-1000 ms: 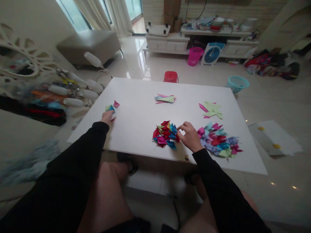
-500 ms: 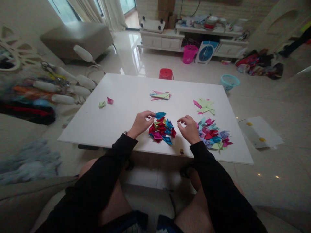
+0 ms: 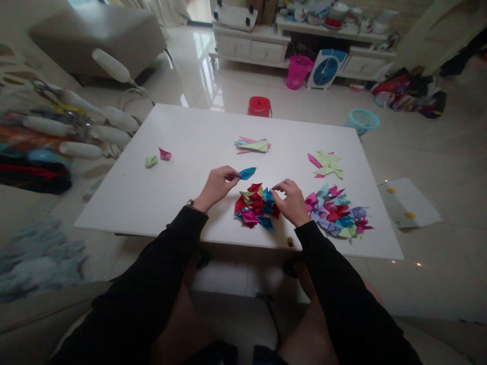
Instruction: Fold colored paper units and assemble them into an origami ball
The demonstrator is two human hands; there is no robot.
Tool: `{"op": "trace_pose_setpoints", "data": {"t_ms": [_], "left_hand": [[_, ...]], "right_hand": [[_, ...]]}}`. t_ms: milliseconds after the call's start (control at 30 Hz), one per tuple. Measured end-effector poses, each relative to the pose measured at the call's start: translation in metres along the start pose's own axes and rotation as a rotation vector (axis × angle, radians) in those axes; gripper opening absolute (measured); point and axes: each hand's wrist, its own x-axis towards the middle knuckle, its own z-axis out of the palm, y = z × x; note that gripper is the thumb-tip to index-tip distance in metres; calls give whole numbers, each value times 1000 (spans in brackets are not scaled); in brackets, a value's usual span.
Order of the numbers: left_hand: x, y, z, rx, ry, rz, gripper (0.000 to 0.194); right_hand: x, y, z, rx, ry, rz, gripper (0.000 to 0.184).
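My left hand (image 3: pixel 217 186) pinches a blue folded paper piece (image 3: pixel 248 173) by its left end, just above the white table. Below and to the right lies a pile of folded papers (image 3: pixel 251 215) in red, blue, pink and yellow-green. At that pile's right side is my right hand (image 3: pixel 291 202), with thumb and fingertips curled close together against the blue papers. Whether a piece is between these fingers cannot be made out. Beyond my right hand sits a second heap of origami pieces (image 3: pixel 337 213) with pointed tips, in purple, pink, red, blue and green.
Flat folded strips (image 3: pixel 254 146) are stacked at the table's far middle. Green and pink papers (image 3: pixel 327 165) lie to the right. A green piece (image 3: pixel 151 161) and a pink piece (image 3: pixel 165 154) are at left. A small brown object (image 3: pixel 290 242) lies by the near edge.
My left hand has drawn the blue piece slightly up and left, away from the pile. My right hand has moved left onto the pile's right side. The camera view has tilted down a little.
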Motion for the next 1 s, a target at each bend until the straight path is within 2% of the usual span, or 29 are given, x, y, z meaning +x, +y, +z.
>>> {"op": "trace_pose_setpoints", "data": {"t_ms": [167, 333, 400, 600, 700, 800, 1000], "left_hand": [[-14, 2, -3, 7, -97, 92, 15], [-29, 8, 0, -7, -154, 210, 14], [-32, 9, 1, -27, -162, 224, 13], [-31, 11, 1, -30, -218, 188, 12], [-29, 13, 0, 13, -163, 175, 18], [-28, 17, 0, 76, -115, 232, 21], [-29, 21, 6, 187, -128, 303, 17]], "right_hand": [[2, -14, 11, 98, 20, 15, 9], [0, -25, 21, 364, 28, 56, 32], [-1, -27, 23, 423, -11, 47, 31], [-1, -29, 23, 347, -39, -66, 16], [-1, -26, 22, 303, -46, -141, 19], [-2, -24, 23, 257, -68, -194, 23], [-5, -25, 24, 208, -103, -267, 27]]}}
